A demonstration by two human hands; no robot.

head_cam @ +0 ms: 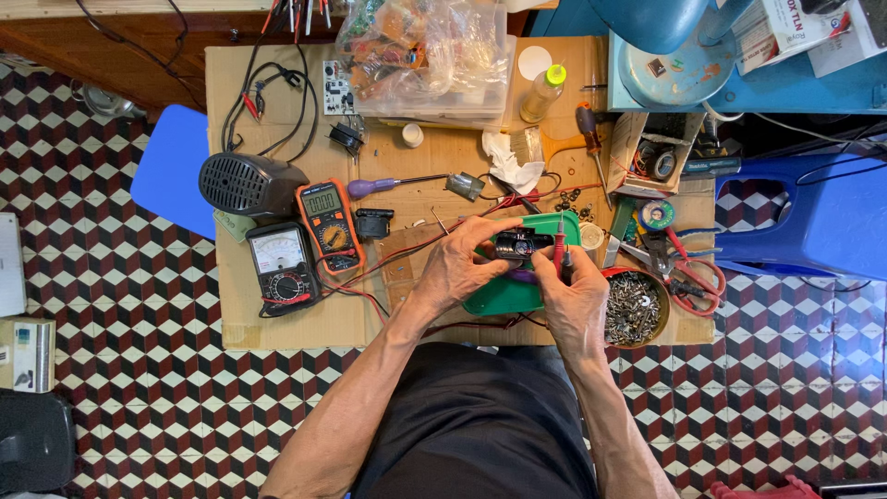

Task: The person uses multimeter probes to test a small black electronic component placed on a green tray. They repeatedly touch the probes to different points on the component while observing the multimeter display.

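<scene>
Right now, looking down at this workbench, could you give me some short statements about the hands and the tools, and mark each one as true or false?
1. The left hand holds a small black component above the green tray. True.
2. The right hand holds a purple-handled screwdriver. False: it holds a red test probe; that screwdriver lies on the cardboard.
3. The orange digital multimeter lies to the person's left of the hands. True.
4. The round bowl beside the right hand is full of water. False: it holds screws.
5. The analog meter stands on the blue stool. False: it lies on the cardboard.
</scene>
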